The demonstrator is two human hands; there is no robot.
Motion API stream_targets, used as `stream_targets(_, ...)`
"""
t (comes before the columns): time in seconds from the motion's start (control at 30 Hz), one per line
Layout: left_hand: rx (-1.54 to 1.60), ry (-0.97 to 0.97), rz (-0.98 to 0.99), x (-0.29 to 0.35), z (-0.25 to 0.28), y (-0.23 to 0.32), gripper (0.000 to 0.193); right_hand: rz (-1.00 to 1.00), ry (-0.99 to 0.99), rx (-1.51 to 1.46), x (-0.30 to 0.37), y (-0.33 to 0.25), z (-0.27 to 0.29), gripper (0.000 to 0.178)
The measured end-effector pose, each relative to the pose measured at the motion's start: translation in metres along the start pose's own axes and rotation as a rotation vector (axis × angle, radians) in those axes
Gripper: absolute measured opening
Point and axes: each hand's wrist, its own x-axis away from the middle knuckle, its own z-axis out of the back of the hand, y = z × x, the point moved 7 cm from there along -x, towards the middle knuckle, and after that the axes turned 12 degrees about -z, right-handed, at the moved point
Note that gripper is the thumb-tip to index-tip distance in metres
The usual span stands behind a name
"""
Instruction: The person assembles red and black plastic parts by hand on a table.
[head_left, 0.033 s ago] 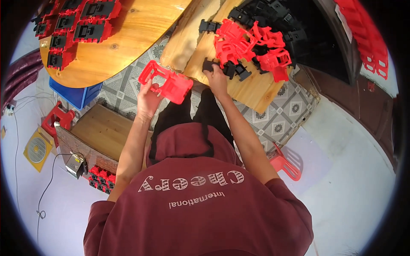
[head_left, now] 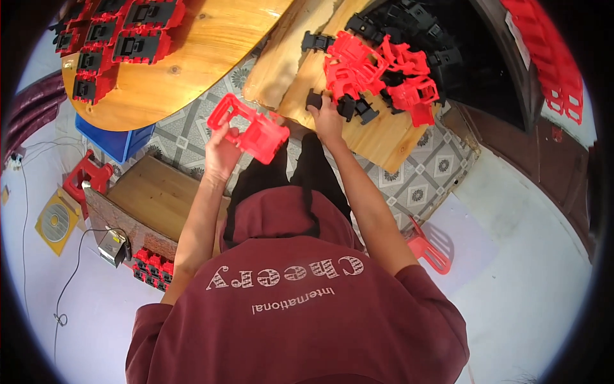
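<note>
My left hand (head_left: 224, 150) is closed on the edge of a red plastic frame (head_left: 263, 136), which has a rectangular opening at one end and is held above my lap. My right hand (head_left: 328, 120) grips a small black plastic part (head_left: 314, 99) at the near edge of the wooden board; its fingertips are partly hidden. Just right of that hand, more black parts (head_left: 366, 110) lie on the wood. Beyond them sits a loose heap of red plastic frames (head_left: 353, 63).
Finished-looking red-and-black units (head_left: 137, 46) stand in rows on the rounded wooden table (head_left: 185, 77) at left. Black parts (head_left: 409, 29) pile up behind the red heap. A blue bin (head_left: 115, 142), a red stool (head_left: 83, 179) and more red-and-black units (head_left: 152, 269) are lower left.
The black part in my right hand looks slightly more tilted. My left hand still holds the red frame, and the whole view has shifted slightly.
</note>
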Motion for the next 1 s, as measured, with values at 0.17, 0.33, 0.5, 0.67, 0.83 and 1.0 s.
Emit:
stream_targets(0.17, -0.018, -0.099, -0.018, 0.022, -0.008, 0.031, 0.049, 0.009, 0.064, 0.252, -0.035, 0.006, -0.037, 0.027)
stream_targets(0.33, 0.085, -0.004, -0.005, 0.03, -0.016, 0.039, 0.058, -0.014, 0.03, 0.036, -0.025, 0.018, -0.012, 0.038)
stream_targets(0.5, 0.16, -0.142, -0.116, 0.014, -0.051, 0.028, 0.07, -0.136, -0.452, -0.65, -0.007, 0.035, 0.036, 0.03)
stream_targets(0.67, -0.01, -0.156, -0.167, -0.006, -0.105, 0.009, 0.049, 0.081, -0.688, -1.197, 0.046, -0.007, 0.177, 0.027)
stream_targets(0.83, -0.193, -0.184, -0.274, -0.006, -0.173, -0.004, 0.041, 1.093, -0.01, -0.324, 0.127, -0.089, 0.314, 0.029)
stream_targets(1.0, -0.222, -0.153, -0.43, 0.015, -0.215, 0.005, 0.039, 1.366, 0.149, -0.053, 0.158, -0.119, 0.322, 0.035)
